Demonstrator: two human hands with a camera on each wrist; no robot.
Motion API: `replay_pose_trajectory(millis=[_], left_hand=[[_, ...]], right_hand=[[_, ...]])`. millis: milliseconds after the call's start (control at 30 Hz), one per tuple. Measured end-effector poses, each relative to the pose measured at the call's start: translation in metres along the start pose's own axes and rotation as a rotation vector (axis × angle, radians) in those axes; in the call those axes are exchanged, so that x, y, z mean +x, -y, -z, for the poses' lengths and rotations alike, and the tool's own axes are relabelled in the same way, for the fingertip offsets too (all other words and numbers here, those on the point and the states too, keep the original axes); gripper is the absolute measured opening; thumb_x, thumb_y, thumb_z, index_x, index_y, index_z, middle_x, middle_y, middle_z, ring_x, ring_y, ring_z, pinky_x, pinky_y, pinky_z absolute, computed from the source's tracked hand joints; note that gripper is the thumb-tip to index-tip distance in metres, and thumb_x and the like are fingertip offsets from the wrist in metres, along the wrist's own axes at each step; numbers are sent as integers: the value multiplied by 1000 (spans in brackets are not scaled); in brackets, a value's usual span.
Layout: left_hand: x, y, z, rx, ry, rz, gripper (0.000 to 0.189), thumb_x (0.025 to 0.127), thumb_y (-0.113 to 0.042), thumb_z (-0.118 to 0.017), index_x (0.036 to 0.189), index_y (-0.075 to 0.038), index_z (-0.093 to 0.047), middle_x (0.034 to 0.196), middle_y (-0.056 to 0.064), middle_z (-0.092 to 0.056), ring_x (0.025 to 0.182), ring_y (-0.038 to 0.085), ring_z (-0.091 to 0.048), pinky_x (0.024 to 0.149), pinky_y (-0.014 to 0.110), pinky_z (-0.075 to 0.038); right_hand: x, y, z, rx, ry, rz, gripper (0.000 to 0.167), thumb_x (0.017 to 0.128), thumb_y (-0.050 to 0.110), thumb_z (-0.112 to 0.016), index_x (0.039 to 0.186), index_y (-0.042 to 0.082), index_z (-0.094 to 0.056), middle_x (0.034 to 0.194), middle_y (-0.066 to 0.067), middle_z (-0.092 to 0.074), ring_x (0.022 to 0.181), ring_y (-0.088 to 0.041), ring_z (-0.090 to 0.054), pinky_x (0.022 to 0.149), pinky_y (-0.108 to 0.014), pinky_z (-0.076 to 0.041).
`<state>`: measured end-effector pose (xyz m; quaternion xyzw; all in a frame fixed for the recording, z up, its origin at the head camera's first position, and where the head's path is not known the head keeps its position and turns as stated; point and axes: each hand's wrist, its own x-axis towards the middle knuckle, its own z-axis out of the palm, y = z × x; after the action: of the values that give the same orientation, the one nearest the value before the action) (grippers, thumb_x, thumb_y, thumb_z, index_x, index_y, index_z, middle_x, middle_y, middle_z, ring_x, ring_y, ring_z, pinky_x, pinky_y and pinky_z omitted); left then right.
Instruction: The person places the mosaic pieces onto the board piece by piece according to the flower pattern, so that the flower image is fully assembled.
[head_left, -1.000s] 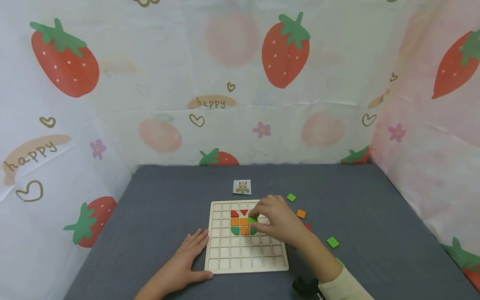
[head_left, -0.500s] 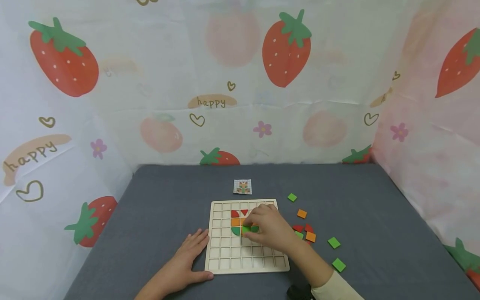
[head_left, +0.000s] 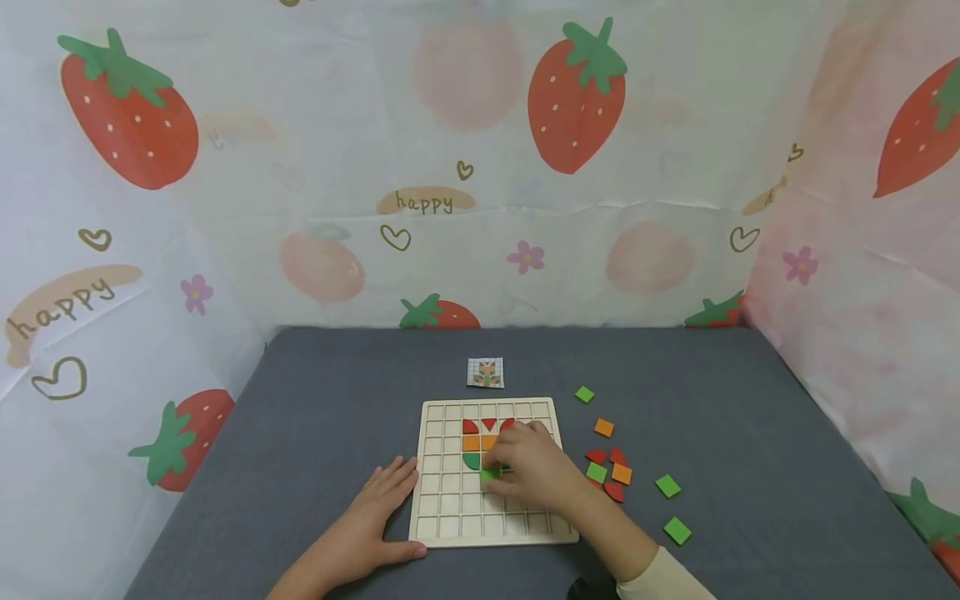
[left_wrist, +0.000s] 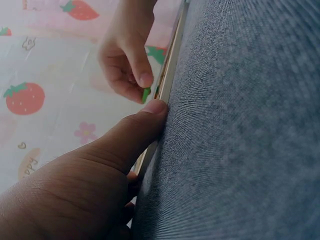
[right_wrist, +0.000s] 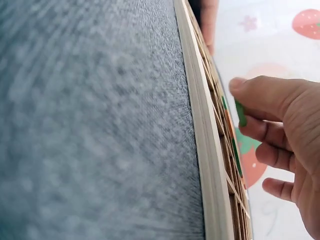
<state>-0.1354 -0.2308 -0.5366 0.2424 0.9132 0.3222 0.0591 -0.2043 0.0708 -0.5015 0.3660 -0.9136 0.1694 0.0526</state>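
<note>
My right hand (head_left: 536, 467) pinches a light green square tile (head_left: 490, 476) between thumb and fingers, over the middle of a wooden grid board (head_left: 450, 526). In the right wrist view this tile (right_wrist: 240, 114) is held edge-on, just above the grid. Red, orange and dark green tiles fill some cells, among them an orange square (head_left: 470, 443) and a dark green rounded piece (head_left: 471, 461); my right hand hides part of this group. My left hand (head_left: 372, 512) rests along the board's left edge, fingers extended, thumb (left_wrist: 154, 107) at the near corner.
Behind the board lies a small card (head_left: 486, 372) printed with a coloured grid pattern. Right of the board, loose tiles lie on the grey cloth, including an orange square (head_left: 603, 427), a green square (head_left: 677, 531) and several red pieces (head_left: 613, 492). Strawberry-print curtains (head_left: 450, 250) enclose the table.
My right hand has brought the green tile from the upper right of the coloured group down and slightly left, to just below the orange pieces. My left hand stays put.
</note>
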Motion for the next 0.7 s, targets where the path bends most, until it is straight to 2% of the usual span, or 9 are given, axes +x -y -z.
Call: replay_pose_trajectory(millis=[233,467,700], left_hand=[[0,0,1,-11,11,13,107,81,-64,-77,157,-1,-38,169,10,-27,158,36,-16,126,57,-9],[0,1,0,-9,11,4,107,81,-65,-77,158,-1,-37,169,10,-27,157,37,-15,125,57,-8],[1,2,0,-23,18,27,109,80,-66,-77,158,-2,-37,169,10,-26,158,36,-14,126,58,-8]], right_hand=[[-1,1,-2,-24,-5,1,18,83,36,-85,98,27,-80,96,13,-67,94,-9,-54,88,-38,-43],[-1,1,-4,-39,-2,-9,21,82,40,-86,98,28,-81,95,15,-66,91,-8,-52,86,-36,-42],[-1,0,-7,-47,2,3,23,82,44,-85,99,29,-82,96,14,-64,94,-7,-52,89,-38,-42]])
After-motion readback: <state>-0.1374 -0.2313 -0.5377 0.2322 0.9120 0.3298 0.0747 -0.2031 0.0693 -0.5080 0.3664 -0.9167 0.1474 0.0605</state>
